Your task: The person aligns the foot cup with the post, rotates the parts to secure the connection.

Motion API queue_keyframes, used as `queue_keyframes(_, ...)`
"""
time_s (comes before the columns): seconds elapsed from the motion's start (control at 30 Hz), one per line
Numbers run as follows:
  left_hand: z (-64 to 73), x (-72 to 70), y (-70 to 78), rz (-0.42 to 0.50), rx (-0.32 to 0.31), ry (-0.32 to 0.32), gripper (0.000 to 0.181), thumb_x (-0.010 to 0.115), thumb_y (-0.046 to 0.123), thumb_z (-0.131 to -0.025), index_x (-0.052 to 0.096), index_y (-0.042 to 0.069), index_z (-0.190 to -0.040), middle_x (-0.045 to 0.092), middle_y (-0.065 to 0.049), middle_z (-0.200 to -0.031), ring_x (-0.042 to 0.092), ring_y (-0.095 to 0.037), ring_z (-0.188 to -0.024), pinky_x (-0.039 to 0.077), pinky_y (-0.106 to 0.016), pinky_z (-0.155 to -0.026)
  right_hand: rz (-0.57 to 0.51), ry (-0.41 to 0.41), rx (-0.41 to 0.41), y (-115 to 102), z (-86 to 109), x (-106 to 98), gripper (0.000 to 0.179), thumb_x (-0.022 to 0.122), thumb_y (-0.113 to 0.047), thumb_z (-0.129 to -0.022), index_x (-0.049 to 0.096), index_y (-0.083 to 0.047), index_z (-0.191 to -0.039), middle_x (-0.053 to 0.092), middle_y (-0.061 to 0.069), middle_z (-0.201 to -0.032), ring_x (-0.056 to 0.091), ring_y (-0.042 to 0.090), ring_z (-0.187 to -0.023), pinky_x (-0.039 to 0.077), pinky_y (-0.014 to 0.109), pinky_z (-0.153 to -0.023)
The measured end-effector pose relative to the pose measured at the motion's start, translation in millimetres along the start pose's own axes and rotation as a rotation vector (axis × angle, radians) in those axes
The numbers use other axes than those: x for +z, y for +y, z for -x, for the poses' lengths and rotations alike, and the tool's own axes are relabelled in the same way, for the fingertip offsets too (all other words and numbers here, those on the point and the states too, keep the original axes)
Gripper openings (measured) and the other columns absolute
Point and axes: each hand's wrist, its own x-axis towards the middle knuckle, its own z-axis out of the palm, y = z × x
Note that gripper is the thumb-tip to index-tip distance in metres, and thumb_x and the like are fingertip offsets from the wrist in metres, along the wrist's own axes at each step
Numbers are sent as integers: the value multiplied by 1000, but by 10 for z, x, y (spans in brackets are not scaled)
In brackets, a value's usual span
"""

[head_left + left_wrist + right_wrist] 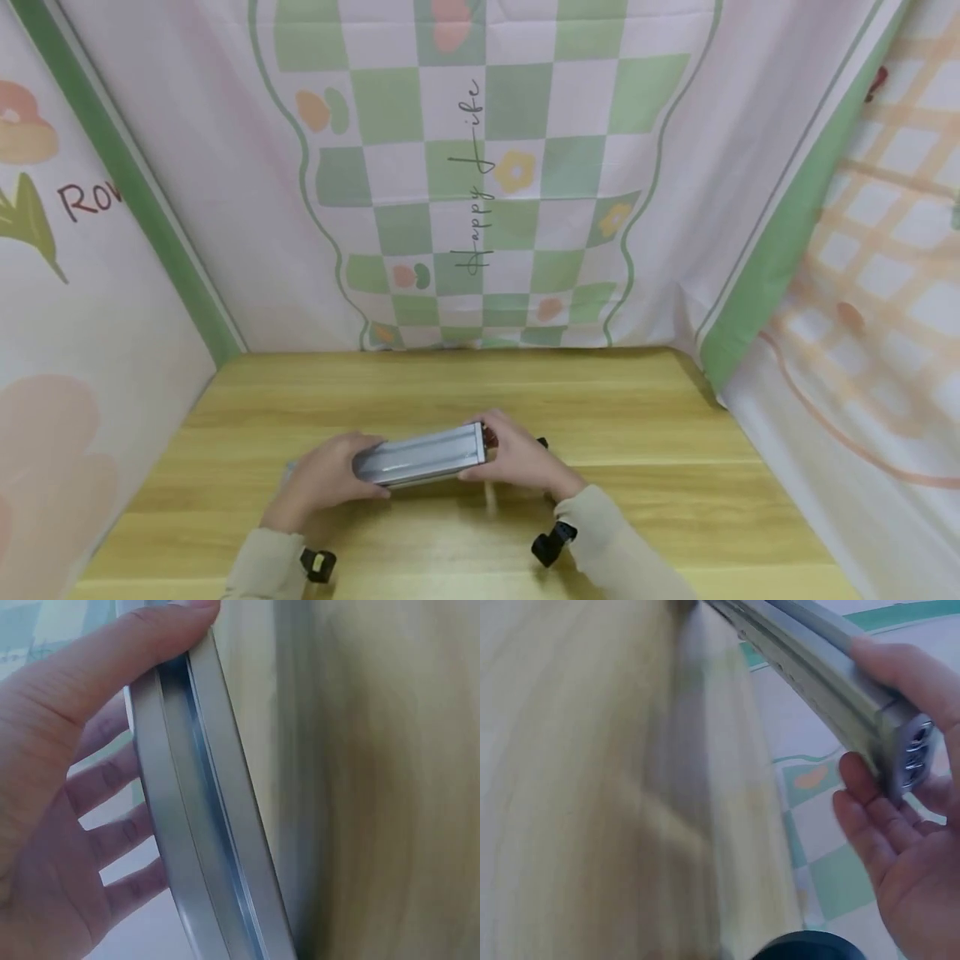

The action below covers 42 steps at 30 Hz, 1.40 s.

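Observation:
Both hands hold a long silver metal bar [420, 454] with lengthwise grooves, tilted slightly up to the right over the table. My left hand [330, 475] grips its left end; in the left wrist view the thumb lies across the bar's grooved side [217, 817], with the other fingers behind it. At the opposite end, my right hand [517, 454] has thumb and fingers on either side. The bar's end face [916, 754] shows several shiny round details in the right wrist view.
The wooden table [600, 400] runs back to a green-and-white checked curtain [517, 100]. Printed cloth hangs on both sides. A small pale blue thing [290, 468] shows beside my left hand, and a small black thing [542, 442] behind my right wrist.

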Motion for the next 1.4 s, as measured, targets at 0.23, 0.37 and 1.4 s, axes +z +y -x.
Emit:
queue_keyframes(0.23,-27,-10,106,57,8,54,78,92,48,-66,68,9,-128,69,-7,-123,65,-23,-105,54,-45,-90,-124,70,-57,-182,17,-94,63,87,-26,-81,53,-15,-133,47,5,-127,57,22,-110,52,37,-95)
queue_keyframes(0.37,-40,-16,158,117,23,87,77,93,45,-65,68,7,-127,68,-8,-124,65,-26,-108,53,-48,-92,-150,93,-103,-263,21,-130,63,84,-21,-84,51,-11,-136,45,8,-130,58,23,-112,52,35,-95)
queue_keyframes(1.4,-233,95,667,217,95,623,74,98,36,-61,70,14,-126,69,-8,-118,65,-26,-102,57,-47,-83,-272,566,-144,-986,61,-121,43,69,-23,-97,59,-2,-133,68,16,-119,68,24,-104,58,31,-84)
